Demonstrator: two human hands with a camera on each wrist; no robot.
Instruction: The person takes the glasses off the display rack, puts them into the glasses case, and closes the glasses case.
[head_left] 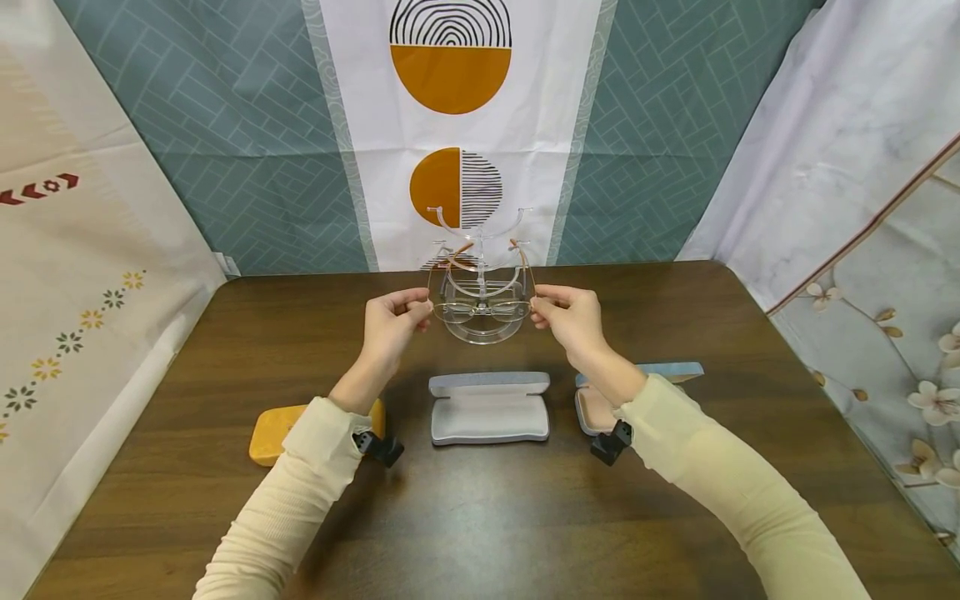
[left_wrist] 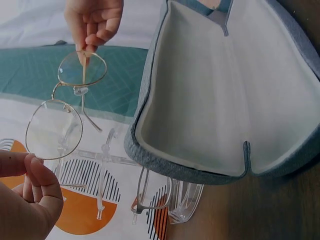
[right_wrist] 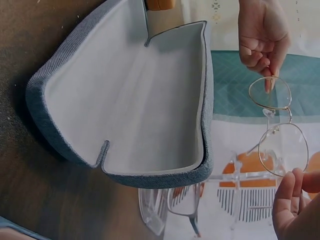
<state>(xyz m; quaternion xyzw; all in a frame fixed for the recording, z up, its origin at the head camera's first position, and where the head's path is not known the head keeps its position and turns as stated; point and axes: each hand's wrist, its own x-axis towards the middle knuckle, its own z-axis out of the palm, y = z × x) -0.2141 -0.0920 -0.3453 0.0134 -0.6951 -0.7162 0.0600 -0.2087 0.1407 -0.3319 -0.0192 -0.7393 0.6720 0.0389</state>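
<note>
A pair of thin gold-rimmed eyeglasses (head_left: 455,313) is held up by both hands, one at each side of the frame. The left hand (head_left: 393,325) pinches the left side near the hinge between thumb and fingers; the right hand (head_left: 573,321) pinches the right side likewise. The lenses face me and the temples point away, towards a clear tiered display stand (head_left: 482,337) just behind. In the left wrist view both round lenses (left_wrist: 54,129) show plainly. Another pair of glasses (right_wrist: 183,200) is on the stand's lower part, partly hidden by a case.
An open grey-blue glasses case (head_left: 490,418) with a pale lining lies on the brown table (head_left: 480,517), in front of the stand. To the right, partly behind the right forearm, is another open blue case (head_left: 592,412). A yellow-orange case (head_left: 273,433) lies under the left forearm.
</note>
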